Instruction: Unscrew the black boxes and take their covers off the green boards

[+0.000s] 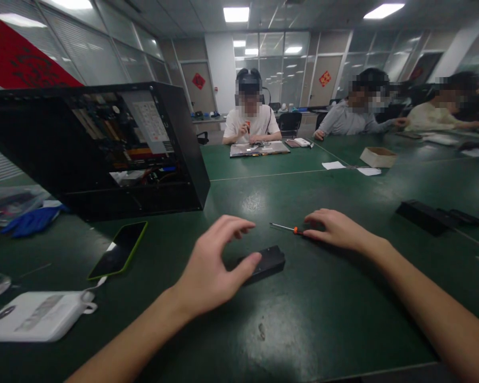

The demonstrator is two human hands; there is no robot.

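My left hand [216, 266] is open, thumb and fingers apart, just above the left end of a small black block [268, 261] lying on the green table [323, 314]. My right hand [337, 229] rests at the handle end of a screwdriver [296, 230]. Its thumb and fingers are apart in front, and the dark handle is partly hidden under them; whether they grip it I cannot tell. The screwdriver has an orange collar, and its metal shaft points left.
An open black computer case [175, 199] stands at left. Near it are blue gloves [34, 219], a phone [120, 250] and a white power bank [35, 315]. Black parts [423, 215] and an open box [378, 157] lie right. A person [252, 119] sits opposite; others sit at right.
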